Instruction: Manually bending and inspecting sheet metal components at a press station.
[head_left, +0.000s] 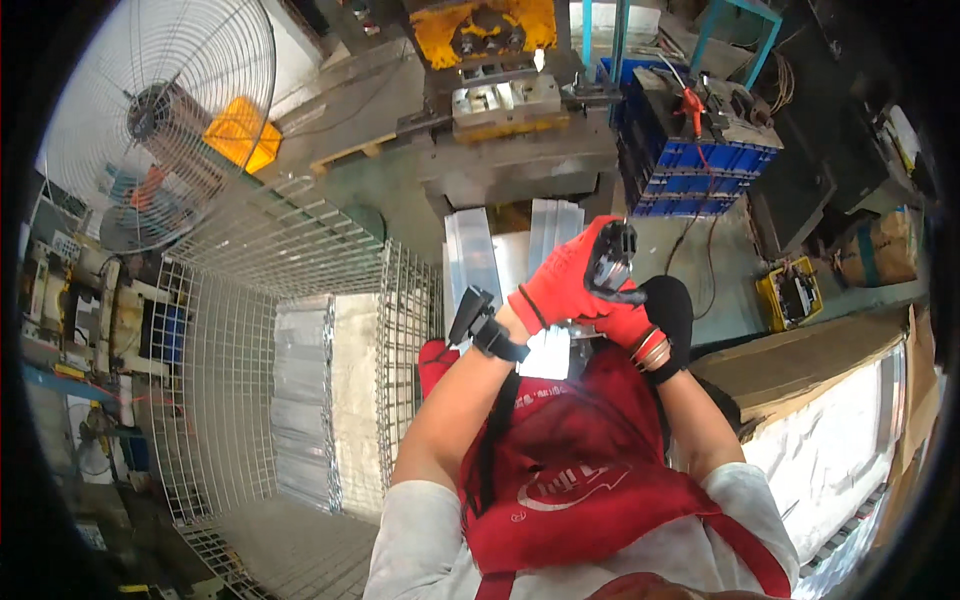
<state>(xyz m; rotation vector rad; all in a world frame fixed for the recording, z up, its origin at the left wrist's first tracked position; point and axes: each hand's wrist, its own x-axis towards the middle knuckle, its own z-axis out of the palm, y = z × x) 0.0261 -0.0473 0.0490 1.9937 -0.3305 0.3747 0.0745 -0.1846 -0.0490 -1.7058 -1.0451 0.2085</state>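
Both my hands wear red gloves and meet in front of my chest, above my red apron (560, 480). My left hand (562, 285) reaches up and to the right, its fingers curled around a small black and grey device (612, 260). My right hand (628, 322) presses against the left from below, with bangles at its wrist; its grip is hidden. A black strapped device (474, 318) sits on my left wrist. A shiny metal piece (550, 352) shows just under the hands.
Long bright metal strips (470, 255) lie ahead, below a press with a yellow top (480, 30). A wire cage (225, 400) on the left holds stacked metal strips. A large fan (160, 110) stands far left. Blue crates (690, 160) and a cardboard-covered stack (800, 365) are on the right.
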